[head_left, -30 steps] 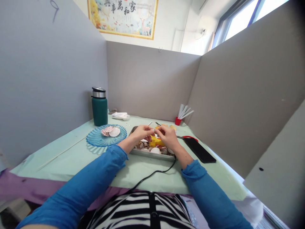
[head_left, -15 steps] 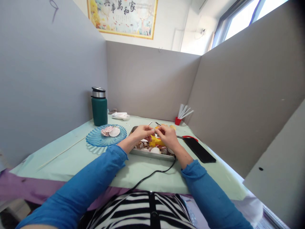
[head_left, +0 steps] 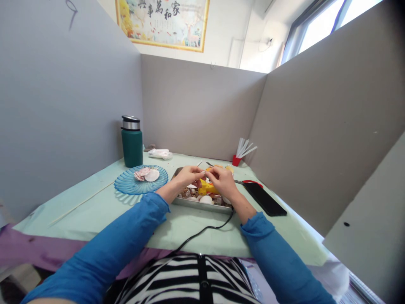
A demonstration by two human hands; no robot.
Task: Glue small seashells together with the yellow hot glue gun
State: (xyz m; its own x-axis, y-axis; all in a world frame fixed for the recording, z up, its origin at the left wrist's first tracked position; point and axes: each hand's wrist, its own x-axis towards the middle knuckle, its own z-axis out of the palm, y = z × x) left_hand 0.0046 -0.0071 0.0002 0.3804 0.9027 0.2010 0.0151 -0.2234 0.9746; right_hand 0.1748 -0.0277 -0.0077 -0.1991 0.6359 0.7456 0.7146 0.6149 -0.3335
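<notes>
My left hand (head_left: pixel 189 176) and my right hand (head_left: pixel 220 179) meet fingertip to fingertip above a metal tray (head_left: pixel 202 206). Both are closed in a pinch, and a tiny pale piece seems to sit between the fingertips, too small to name. Under the hands the tray holds several seashells (head_left: pixel 206 199), white and brown. A yellow tool (head_left: pixel 207 188), perhaps a glue gun, lies over them, partly hidden by my hands. From the tray's right front corner a black cord (head_left: pixel 205 228) runs toward my body.
Left of the tray, a blue fluted plate (head_left: pixel 123 183) bears several shells. Behind it stands a green bottle (head_left: pixel 132 145). A black phone (head_left: pixel 265 200) and red-handled scissors (head_left: pixel 255 183) lie right. A red cup (head_left: pixel 236 160) holds white sticks. Grey partitions (head_left: pixel 202 105) enclose the table.
</notes>
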